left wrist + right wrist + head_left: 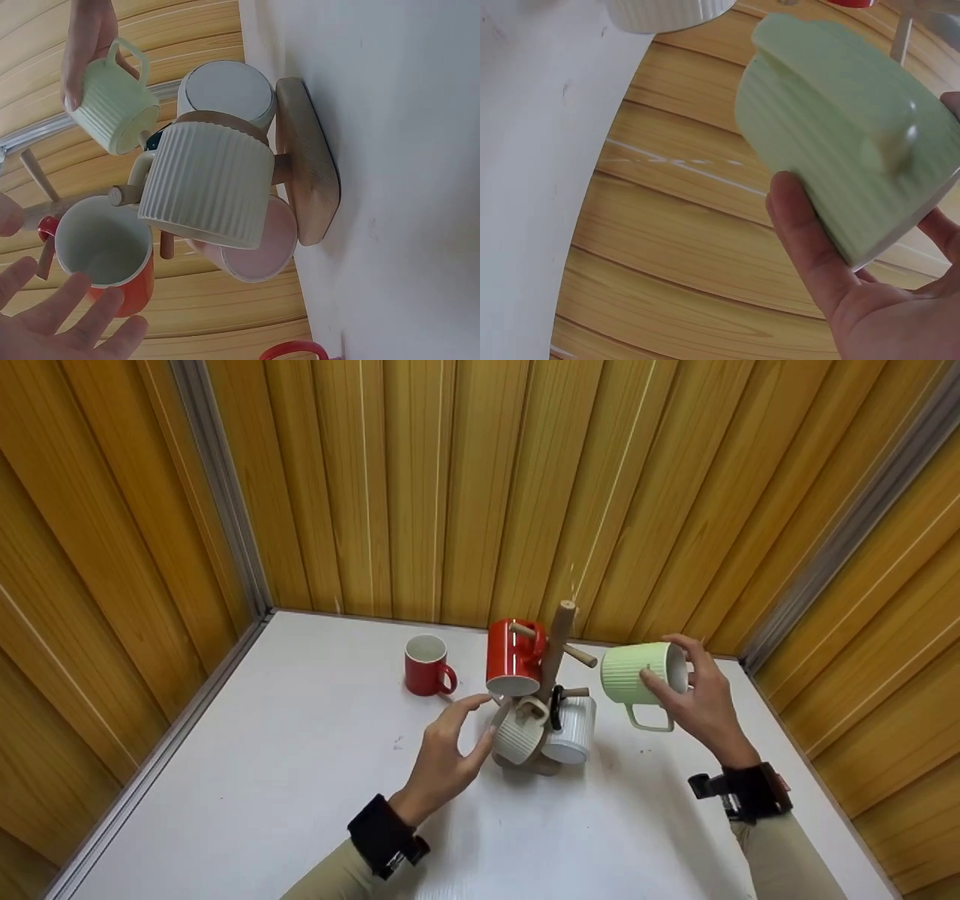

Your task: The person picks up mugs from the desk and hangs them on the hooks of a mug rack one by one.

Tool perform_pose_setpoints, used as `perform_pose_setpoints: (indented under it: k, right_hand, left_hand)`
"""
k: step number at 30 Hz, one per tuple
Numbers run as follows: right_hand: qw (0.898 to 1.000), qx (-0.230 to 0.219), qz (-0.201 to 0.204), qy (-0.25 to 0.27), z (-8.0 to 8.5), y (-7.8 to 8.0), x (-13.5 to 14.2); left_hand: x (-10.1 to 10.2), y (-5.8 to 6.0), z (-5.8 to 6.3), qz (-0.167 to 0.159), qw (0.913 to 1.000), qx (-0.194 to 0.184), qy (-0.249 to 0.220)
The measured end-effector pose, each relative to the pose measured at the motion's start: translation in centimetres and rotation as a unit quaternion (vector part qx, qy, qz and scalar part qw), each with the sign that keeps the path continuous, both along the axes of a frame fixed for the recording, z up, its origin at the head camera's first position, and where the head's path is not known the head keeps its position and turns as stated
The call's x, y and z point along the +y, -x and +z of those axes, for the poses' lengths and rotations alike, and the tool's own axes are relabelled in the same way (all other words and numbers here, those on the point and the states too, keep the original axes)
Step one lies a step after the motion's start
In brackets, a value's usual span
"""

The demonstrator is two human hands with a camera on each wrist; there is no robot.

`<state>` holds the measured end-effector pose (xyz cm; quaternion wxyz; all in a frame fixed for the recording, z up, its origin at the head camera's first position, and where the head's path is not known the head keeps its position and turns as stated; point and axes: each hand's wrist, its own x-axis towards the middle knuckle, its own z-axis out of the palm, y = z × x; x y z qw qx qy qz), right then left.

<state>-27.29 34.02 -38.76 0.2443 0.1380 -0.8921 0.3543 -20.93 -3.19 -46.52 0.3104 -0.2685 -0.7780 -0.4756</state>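
Note:
My right hand holds a ribbed light green mug near its rim, thumb on one side and fingers on the other. The mug is tipped sideways with its handle downward, just right of a wooden mug tree. On the tree's pegs hang a red mug, a ribbed cream mug and a white ribbed mug with a black handle. My left hand, thumb and fingers spread apart, is beside the cream mug and below the red one. A pink mug shows partly behind the cream mug in the left wrist view.
A second red mug stands upright on the white table, left of the tree. A bare peg points from the post toward the green mug. Wood-patterned walls enclose the table at the back and sides.

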Motion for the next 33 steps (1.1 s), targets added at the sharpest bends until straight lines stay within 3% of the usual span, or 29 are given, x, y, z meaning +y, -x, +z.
perform_pose_setpoints:
  k: [11, 20, 26, 33]
  right_hand:
    - [0.993, -0.068, 0.051, 0.078, -0.8, -2.7, -0.9]
    - [0.987, -0.081, 0.084, 0.115, -1.5, -3.9, -2.4]
    - [0.981, -0.08, 0.109, 0.136, -2.1, -4.3, -3.6]
    - [0.975, -0.086, 0.139, 0.152, -2.7, -4.7, -5.0]
  left_hand:
    - [1.2, 0.3, 0.6, -0.052, 0.9983, 0.023, 0.014]
    - [2.7, 0.5, 1.2, -0.095, 0.9944, 0.03, 0.036]
    - [3.3, 0.5, 1.4, -0.1, 0.9924, 0.031, 0.066]
    - [3.6, 1.0, 1.0, -0.076, 0.9887, 0.054, 0.117]
